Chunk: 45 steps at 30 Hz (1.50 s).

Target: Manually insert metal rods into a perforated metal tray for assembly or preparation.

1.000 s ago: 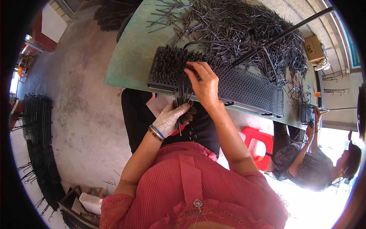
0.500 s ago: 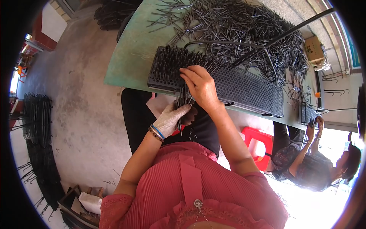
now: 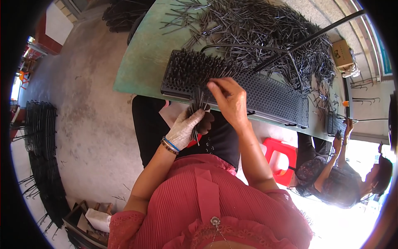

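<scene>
Black rods (image 3: 197, 101) sit bunched in the gloved left hand (image 3: 182, 128), fingers wrapped round them, thumb pressed along the side, bundle just in front of the near edge of a perforated black rack (image 3: 275, 97). Right hand (image 3: 232, 99), bare, is just beside the bundle's upper end; thumb and forefinger close together, and I can't tell whether they pinch a rod. Rack status: left end densely packed with upright rods (image 3: 190, 68); the stretch behind the right hand I can't read; from there to the right end I see open holes. I'd call it part-filled, left portion done, larger share left. Supply looks ample from my end: bundle has a good many, and a big loose pile (image 3: 265, 37) lies behind the rack on the green table (image 3: 141, 62), pointing every way. Far right, a co-worker (image 3: 340, 182) has both hands near a smaller dark rack (image 3: 333, 123); I can't tell its fill.
</scene>
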Available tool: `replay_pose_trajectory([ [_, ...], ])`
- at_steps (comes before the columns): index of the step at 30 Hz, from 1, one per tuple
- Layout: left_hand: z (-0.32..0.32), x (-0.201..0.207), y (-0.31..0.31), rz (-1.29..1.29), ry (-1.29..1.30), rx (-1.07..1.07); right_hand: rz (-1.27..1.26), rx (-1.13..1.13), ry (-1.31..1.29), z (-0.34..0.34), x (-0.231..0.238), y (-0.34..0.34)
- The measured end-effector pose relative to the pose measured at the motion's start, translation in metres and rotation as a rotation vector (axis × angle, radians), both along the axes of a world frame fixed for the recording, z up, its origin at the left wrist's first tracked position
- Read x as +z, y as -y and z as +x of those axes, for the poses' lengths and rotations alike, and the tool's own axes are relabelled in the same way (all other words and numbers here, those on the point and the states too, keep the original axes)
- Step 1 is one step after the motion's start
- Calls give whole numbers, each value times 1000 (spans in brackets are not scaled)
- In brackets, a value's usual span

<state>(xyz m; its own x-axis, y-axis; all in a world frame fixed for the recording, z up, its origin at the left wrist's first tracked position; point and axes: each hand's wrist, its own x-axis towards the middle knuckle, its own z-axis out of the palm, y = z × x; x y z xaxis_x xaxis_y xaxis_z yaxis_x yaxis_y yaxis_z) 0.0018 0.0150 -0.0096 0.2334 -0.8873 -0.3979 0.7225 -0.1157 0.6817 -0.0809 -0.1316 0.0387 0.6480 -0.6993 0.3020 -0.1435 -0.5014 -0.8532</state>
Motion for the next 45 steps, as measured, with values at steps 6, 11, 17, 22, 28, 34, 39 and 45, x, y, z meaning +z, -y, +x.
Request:
replay_pose_trajectory([
  [6, -5, 10, 6, -5, 37, 35, 319, 160, -143, -17, -16, -1],
  [11, -7, 10, 6, 5, 11, 30, 436, 142, -151, -21, -21, 4],
  [17, -17, 6, 9, 23, 176, 22, 481, 89, -194, -24, -10, -2],
  [22, -23, 8, 16, 51, 331, 167, 559, -61, -73, -39, -3, -15],
  [28, -27, 33, 30, 47, 129, -51, 260, -183, 181, -58, 23, 24],
  [34, -35, 22, 45, 199, -107, -112, -227, -117, 125, -25, 6, 63],
  [39, -32, 18, 43, 199, -47, -62, -285, -28, 124, -9, -12, 76],
  [45, -28, 16, 38, 216, 39, -103, -539, 27, 65, -7, -19, 75],
])
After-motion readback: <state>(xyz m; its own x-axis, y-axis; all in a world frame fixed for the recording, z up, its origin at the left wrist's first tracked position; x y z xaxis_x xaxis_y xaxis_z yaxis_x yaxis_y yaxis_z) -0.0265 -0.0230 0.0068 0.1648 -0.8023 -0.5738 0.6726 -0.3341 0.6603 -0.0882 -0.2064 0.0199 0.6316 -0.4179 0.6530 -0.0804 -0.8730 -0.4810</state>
